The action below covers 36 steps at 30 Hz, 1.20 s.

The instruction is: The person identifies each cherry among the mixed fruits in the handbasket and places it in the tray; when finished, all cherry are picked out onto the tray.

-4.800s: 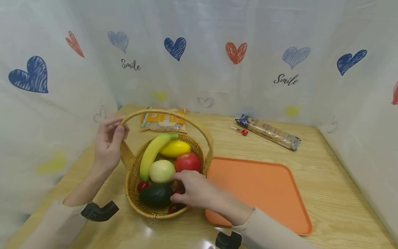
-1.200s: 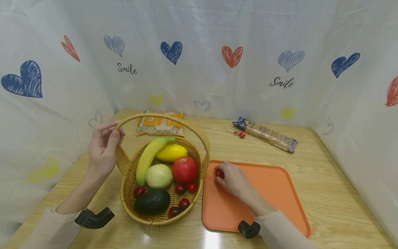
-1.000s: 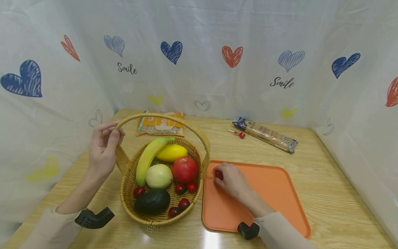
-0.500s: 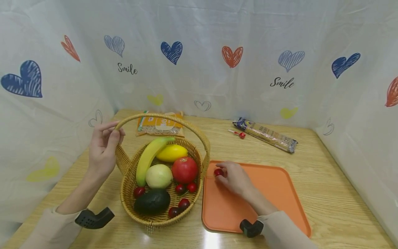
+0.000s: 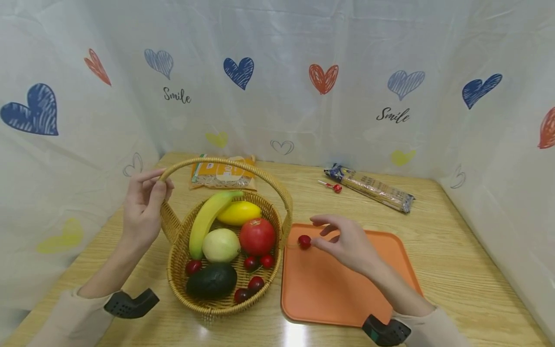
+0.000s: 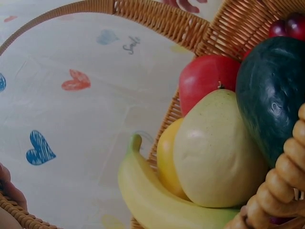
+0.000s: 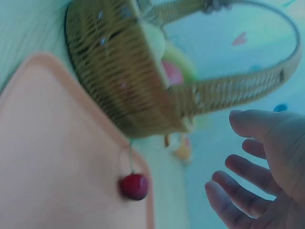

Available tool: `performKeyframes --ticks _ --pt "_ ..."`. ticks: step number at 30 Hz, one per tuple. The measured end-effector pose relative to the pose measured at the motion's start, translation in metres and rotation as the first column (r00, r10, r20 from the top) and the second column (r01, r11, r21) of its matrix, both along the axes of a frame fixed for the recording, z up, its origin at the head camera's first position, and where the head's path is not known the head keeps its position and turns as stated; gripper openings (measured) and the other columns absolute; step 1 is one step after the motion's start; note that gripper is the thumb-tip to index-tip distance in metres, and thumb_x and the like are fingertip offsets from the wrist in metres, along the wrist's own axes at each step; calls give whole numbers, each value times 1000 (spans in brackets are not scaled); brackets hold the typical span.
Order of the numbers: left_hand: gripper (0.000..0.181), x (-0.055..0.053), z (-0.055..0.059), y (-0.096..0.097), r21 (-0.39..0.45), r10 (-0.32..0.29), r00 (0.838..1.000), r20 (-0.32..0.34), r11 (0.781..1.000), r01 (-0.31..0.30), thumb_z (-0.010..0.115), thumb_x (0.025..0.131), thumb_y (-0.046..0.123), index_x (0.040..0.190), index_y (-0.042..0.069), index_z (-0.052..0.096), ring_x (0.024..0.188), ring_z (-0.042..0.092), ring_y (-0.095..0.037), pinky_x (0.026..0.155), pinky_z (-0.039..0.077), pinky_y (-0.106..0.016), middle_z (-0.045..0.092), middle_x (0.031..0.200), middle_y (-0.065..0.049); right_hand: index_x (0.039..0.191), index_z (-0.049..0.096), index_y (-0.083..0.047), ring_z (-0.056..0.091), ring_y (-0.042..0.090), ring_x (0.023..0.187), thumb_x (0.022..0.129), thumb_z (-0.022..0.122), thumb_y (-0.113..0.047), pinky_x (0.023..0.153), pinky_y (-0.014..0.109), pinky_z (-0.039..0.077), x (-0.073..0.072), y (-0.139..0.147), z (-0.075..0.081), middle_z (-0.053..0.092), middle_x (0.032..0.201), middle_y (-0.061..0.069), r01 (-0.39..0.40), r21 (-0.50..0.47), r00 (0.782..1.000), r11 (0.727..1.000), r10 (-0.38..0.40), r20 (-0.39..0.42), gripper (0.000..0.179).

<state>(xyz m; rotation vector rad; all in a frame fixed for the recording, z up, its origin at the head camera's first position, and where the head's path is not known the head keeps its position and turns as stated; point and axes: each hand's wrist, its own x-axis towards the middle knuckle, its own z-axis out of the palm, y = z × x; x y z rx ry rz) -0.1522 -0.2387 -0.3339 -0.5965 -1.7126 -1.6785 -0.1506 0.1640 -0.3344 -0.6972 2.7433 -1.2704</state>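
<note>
Lollipop: one, seen by us in head view only. Cherry: one on the tray, left of the right hand; head view sets it at the thumb, right wrist view shows us a gap. Right hand: empty, fingers parted. Left hand: pinching the basket handle.

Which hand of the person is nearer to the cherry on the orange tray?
Right. The right hand hovers just beside the cherry, over the orange tray; the left hand is across the basket, holding its handle.
</note>
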Motion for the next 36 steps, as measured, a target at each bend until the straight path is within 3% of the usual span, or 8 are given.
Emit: performKeyframes --ticks 2,9,13,16,20,27,34,36 --pt "36 -1 0 -1 -2 1 1000 -4 1000 -1 54 118 17 135 -15 48 96 61 -3 89 48 -12 70 106 15 139 73 0 76 34 109 100 82 -13 83 33 67 6 -1 8 77 134 21 -27 -5 1000 1000 27 7 42" --pt "19 -3 -4 -6 12 -28 1000 -9 1000 28 54 117 11 134 8 63 96 62 -4 90 48 -12 71 107 12 133 77 -5 75 20 105 99 85 -19 81 25 64 31 -23 18 81 124 8 -162 7 986 987 162 -48 37" --pt "21 -3 -3 -4 1 -31 999 -16 1000 31 54 118 12 134 1 60 96 61 -4 89 47 -12 70 107 13 131 78 -8 73 14 101 99 85 -16 80 23 64 42 -45 19 81 122 7 -261 -2 962 965 260 -88 34" --pt "34 -2 -1 -1 -3 -8 1000 -15 1000 8 54 118 17 133 -13 51 95 60 -2 88 47 -12 70 106 15 130 79 -9 70 11 100 99 85 -16 78 22 63 45 -63 18 82 123 6 -324 3 941 946 322 -99 32" --pt "47 -1 1 2 9 13 1000 -1 1000 -13 55 118 21 135 -21 41 93 59 -2 87 48 -12 69 104 16 125 80 -6 70 8 96 97 85 -13 82 21 61 42 -89 15 82 119 7 -384 45 912 922 387 -138 29" --pt "19 -3 -2 -1 11 -40 999 -6 999 40 54 118 12 134 5 61 99 64 -3 92 50 -11 70 107 12 118 82 -5 68 6 84 96 87 -15 77 13 52 30 -126 11 82 106 5 -429 134 899 893 437 -32 24" --pt "20 -5 -4 -3 3 -44 999 -14 999 44 53 118 12 134 3 60 100 64 -2 94 50 -10 70 107 12 107 84 -16 56 -4 77 96 90 -25 71 14 49 7 -145 -34 75 93 -11 -461 287 874 840 486 -17 15" --pt "20 -4 -4 -2 7 -47 999 -12 999 47 54 118 12 135 5 61 101 65 -2 95 51 -10 70 107 13 102 83 -18 58 -3 77 95 90 -26 70 15 49 4 -148 -39 75 90 -13 -457 326 877 828 480 12 13"
